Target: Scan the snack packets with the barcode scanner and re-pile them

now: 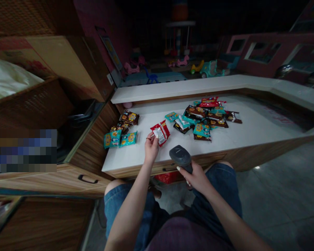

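Pinched in my left hand [151, 148] is a red snack packet [161, 133], its white printed label side facing up, just over the white counter [136, 157]. My right hand [195, 176] is wrapped round the handle of a dark grey barcode scanner [180, 156], whose head points toward the packet. Beyond the scanner lies a loose pile of brown, teal and red snack packets [201, 113]. To the left of my left hand, a smaller group of teal packets [128, 138] and brown packets [130, 117] rests on the counter.
A raised white ledge [188, 85] runs along the counter's back. Wooden drawers [87, 178] and a cardboard box [65, 62] stand at the left, with a wicker basket [42, 104] holding a white bag. Play toys [209, 68] are on the floor beyond.
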The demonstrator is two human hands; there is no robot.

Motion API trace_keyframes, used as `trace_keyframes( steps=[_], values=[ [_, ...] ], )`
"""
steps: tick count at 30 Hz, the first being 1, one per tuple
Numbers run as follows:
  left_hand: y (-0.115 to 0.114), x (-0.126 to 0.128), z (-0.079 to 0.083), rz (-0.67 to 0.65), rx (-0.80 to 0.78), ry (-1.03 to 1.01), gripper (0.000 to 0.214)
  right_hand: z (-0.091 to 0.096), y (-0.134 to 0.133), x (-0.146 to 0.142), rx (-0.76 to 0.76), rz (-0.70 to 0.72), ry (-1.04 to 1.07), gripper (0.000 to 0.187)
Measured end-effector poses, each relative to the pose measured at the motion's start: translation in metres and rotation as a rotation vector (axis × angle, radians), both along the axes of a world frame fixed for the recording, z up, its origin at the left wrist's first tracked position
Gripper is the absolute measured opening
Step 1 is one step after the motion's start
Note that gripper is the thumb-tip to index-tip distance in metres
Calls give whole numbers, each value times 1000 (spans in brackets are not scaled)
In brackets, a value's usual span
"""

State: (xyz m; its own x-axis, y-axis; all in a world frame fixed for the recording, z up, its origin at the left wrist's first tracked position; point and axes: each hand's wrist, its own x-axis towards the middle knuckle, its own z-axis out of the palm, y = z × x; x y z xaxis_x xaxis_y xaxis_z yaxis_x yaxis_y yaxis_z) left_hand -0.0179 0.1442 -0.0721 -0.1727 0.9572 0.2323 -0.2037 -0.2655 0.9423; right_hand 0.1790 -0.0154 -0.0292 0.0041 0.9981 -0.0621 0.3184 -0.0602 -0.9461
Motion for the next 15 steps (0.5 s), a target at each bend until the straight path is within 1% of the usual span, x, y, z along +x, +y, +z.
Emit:
trace_keyframes(
  steps=[2, 4, 6, 7, 9, 11, 13, 15],
  values=[
    [2, -20, 16, 155, 109, 220, 46, -1, 0, 3, 2, -4, -11, 31],
    [5, -47, 34, 331, 176, 544, 38, -3, 0, 6, 5, -10, -21, 32],
    [10, -76, 47, 442, 212, 821, 37, -4, 1, 6, 7, -11, -26, 31],
    [12, -89, 52, 463, 210, 930, 38, -5, 1, 6, 9, -11, -25, 31],
    [18, -109, 54, 461, 173, 1101, 40, -5, 1, 4, 9, -7, -18, 30],
    [24, -121, 51, 434, 115, 1228, 41, -5, 1, 3, 3, -5, -4, 30],
    [29, -124, 45, 432, 78, 1308, 41, -6, 0, 2, -5, -5, 9, 30],
    [33, -118, 39, 458, 87, 1321, 43, -6, 1, 3, -11, -9, 15, 30]
  ],
)
